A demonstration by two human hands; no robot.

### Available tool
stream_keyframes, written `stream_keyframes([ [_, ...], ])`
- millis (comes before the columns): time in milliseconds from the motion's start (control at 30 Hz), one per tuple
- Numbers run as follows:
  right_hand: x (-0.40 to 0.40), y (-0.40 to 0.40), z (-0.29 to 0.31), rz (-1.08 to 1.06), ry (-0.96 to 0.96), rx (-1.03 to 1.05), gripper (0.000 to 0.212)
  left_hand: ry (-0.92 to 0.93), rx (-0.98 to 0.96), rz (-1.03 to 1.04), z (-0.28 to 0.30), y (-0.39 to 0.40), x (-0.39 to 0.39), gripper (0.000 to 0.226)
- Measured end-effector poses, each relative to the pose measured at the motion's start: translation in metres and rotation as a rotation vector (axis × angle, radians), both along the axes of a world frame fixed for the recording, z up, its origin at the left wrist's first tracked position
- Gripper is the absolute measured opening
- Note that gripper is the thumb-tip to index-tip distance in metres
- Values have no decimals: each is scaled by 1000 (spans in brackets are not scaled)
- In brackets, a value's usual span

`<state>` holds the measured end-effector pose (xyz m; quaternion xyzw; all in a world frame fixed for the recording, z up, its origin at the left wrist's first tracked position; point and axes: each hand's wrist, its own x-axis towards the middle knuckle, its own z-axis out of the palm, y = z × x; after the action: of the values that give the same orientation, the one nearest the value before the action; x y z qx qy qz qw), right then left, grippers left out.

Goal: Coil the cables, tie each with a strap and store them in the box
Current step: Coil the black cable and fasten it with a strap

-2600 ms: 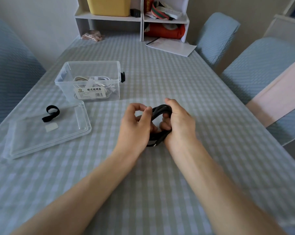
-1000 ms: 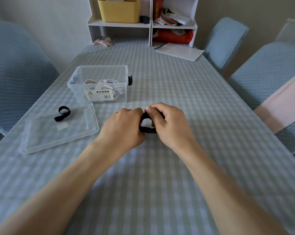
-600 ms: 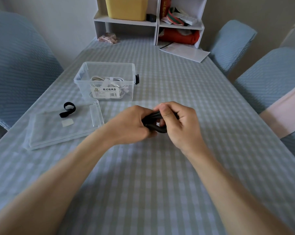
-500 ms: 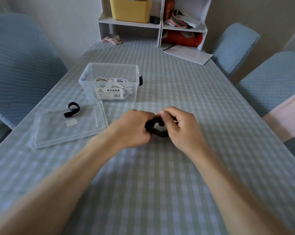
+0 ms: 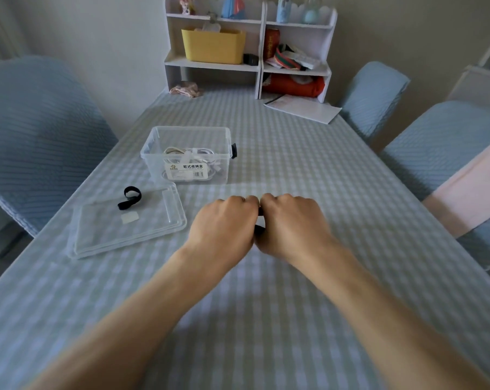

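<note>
My left hand (image 5: 224, 225) and my right hand (image 5: 291, 223) are pressed knuckle to knuckle over the middle of the table, backs up, fingers curled down round a coiled black cable (image 5: 259, 228). Only two small black bits of it show in the gap between them. The clear plastic box (image 5: 159, 142) stands beyond my left hand with a tied white cable (image 5: 191, 154) inside. Its clear lid (image 5: 103, 240) lies flat to the left, and a black strap (image 5: 129, 197) rests on it.
A white shelf unit (image 5: 259, 68) with a yellow bin stands at the table's far end, with a sheet of paper (image 5: 302, 108) in front of it. Blue-covered chairs (image 5: 35, 130) flank the table on both sides. A small white patch (image 5: 129, 218) lies on the lid.
My hands have closed together over the black cable, which now hardly shows. The camera has tilted up, so more of the shelf is in view. Box, lid and strap have not moved.
</note>
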<state>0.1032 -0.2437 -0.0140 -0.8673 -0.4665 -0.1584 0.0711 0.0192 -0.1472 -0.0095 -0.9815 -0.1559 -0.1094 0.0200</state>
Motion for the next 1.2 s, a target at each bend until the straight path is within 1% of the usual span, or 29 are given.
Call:
stream_keyframes([
  [100, -4, -6, -2, 85, -54, -29, 41, -3, -10, -48, 2, 5, -8, 19],
  [167, -2, -7, -1, 148, -60, -28, 40, 4, -18, -93, 5, 9, -10, 18],
  [233, -7, -11, 3, 206, -50, -94, 34, 48, -29, -166, 11, 16, -11, 14],
  [300, -8, -15, 0, 195, -42, -182, 22, 118, -31, -256, 15, 22, -14, 19],
  [333, -10, -16, 1, 197, -25, -193, 21, 138, -35, -286, 16, 25, -15, 18],
  [400, -18, -13, -1, 197, -6, -153, 18, 123, -46, -303, 14, 29, -19, 12],
  [467, -23, -9, -4, 176, -20, -50, 18, 100, -37, -259, 11, 33, -25, 11],
  [500, -26, -6, -4, 148, -34, -32, 16, 86, -44, -228, 9, 36, -28, 10],
  [600, -29, -7, -6, 64, -22, -79, 10, 72, -64, -131, 4, 37, -39, 9],
  [733, -35, -6, -5, 59, 7, -45, 21, 61, 54, -105, 3, 21, -45, 6],
  [767, -36, -4, -5, 49, 35, -57, 21, 51, 70, -115, 2, 18, -45, 8],
  [833, -36, -2, -3, 18, 41, -81, 17, 20, 40, -98, 3, 16, -47, 13],
  [900, -35, -2, 1, -3, 22, -78, 15, -71, 67, -51, 1, 12, -51, 19],
  [933, -36, -3, 2, -2, 18, -69, 16, -132, 120, -22, -3, 8, -52, 27],
  [1000, -40, -4, 5, 20, 14, -50, 18, -158, 186, 60, -9, -1, -52, 46],
  [1067, -45, -3, 9, 60, 21, -20, 16, -202, 173, 110, -15, -4, -50, 45],
  [1133, -49, -2, 9, 89, 23, -20, 12, -245, 137, 101, -13, 3, -48, 40],
  [1200, -49, 0, 6, 97, 18, -25, 15, -260, 95, 78, -18, 14, -48, 39],
])
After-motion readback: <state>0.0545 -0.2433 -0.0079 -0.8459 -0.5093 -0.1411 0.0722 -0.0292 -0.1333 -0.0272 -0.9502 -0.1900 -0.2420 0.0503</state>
